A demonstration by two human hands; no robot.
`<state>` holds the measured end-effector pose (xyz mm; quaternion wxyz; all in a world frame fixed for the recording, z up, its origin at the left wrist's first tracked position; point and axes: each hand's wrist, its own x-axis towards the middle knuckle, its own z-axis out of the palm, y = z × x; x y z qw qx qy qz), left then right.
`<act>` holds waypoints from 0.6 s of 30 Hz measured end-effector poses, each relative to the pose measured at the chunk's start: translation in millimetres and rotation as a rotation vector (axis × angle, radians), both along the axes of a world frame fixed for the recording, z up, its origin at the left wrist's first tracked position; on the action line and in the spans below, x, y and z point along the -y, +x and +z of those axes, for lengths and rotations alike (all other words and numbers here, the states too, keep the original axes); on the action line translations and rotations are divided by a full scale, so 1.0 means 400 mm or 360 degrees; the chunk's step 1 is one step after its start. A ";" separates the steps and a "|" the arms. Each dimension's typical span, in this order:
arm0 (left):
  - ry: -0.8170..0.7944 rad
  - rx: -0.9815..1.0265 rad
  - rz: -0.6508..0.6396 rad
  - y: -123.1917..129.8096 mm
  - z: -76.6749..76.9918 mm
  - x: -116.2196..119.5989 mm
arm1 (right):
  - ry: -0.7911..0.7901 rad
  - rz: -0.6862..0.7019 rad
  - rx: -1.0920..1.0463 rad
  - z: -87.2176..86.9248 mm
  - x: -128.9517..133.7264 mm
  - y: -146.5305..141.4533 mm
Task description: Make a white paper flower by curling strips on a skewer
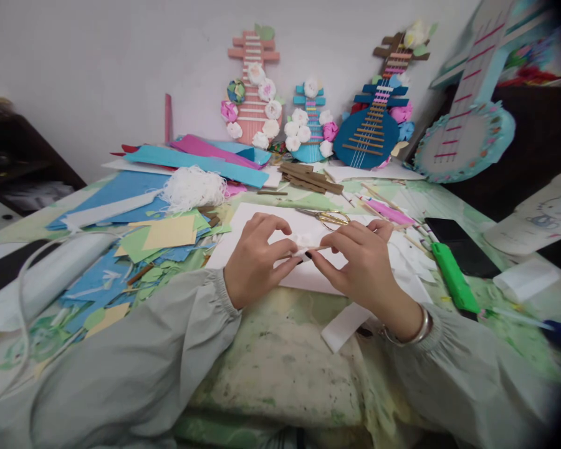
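Note:
Between my hands, above the white sheet (pixel 247 215), is a small white paper piece (pixel 303 239), gathered like a little flower. My left hand (pixel 257 259) pinches its left side between thumb and fingers. From the right, the fingers of my right hand (pixel 362 259) are closed on the other side of it, and a thin stick-like part seems to show there. Its underside is partly hidden by my fingertips. Gold-handled scissors (pixel 334 217) lie just beyond my hands. A white paper strip (pixel 345 325) rests below my right wrist.
Paper-flower-trimmed instrument models, such as a blue one (pixel 355 134), lean against the wall. Coloured paper scraps (pixel 168 234) and a heap of white string (pixel 194 189) are at left. At right are a green glue gun (pixel 454 277), a black phone (pixel 460 243) and a white cup (pixel 533 215).

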<state>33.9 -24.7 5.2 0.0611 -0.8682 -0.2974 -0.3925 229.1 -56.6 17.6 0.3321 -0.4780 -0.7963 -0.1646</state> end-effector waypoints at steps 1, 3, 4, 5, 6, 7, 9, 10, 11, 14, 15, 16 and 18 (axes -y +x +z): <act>0.0002 -0.0014 -0.0011 -0.001 0.001 -0.001 | -0.0009 0.0006 -0.0013 0.001 0.000 0.000; -0.0011 -0.0034 -0.0044 -0.003 0.004 -0.003 | -0.0032 0.0018 -0.0032 0.002 0.001 0.000; -0.0027 -0.0036 -0.0062 -0.003 0.005 -0.004 | -0.0048 0.0021 -0.0040 0.003 0.001 0.000; -0.0051 -0.0030 -0.0080 -0.004 0.008 -0.005 | -0.0071 0.0023 -0.0045 0.004 0.001 0.001; -0.0077 -0.0012 -0.0100 -0.005 0.010 -0.006 | -0.0096 0.0024 -0.0052 0.005 0.001 0.002; -0.0105 0.0011 -0.0124 -0.005 0.012 -0.008 | -0.0123 0.0024 -0.0062 0.007 0.000 0.002; -0.0155 0.0058 -0.0173 -0.007 0.017 -0.009 | -0.0180 0.0026 -0.0087 0.009 -0.001 0.005; -0.0173 0.0073 -0.0195 -0.008 0.018 -0.010 | -0.0210 0.0031 -0.0099 0.010 -0.002 0.007; -0.0187 0.0079 -0.0214 -0.008 0.019 -0.011 | -0.0240 0.0036 -0.0108 0.011 -0.003 0.008; -0.0194 0.0077 -0.0262 -0.009 0.018 -0.013 | -0.0325 0.0039 -0.0121 0.013 -0.006 0.011; -0.0187 0.0078 -0.0279 -0.009 0.018 -0.014 | -0.0345 0.0038 -0.0122 0.013 -0.007 0.012; -0.0177 0.0084 -0.0293 -0.009 0.017 -0.014 | -0.0359 0.0036 -0.0124 0.014 -0.007 0.012; -0.0152 0.0110 -0.0305 -0.008 0.015 -0.015 | -0.0370 0.0035 -0.0130 0.015 -0.007 0.012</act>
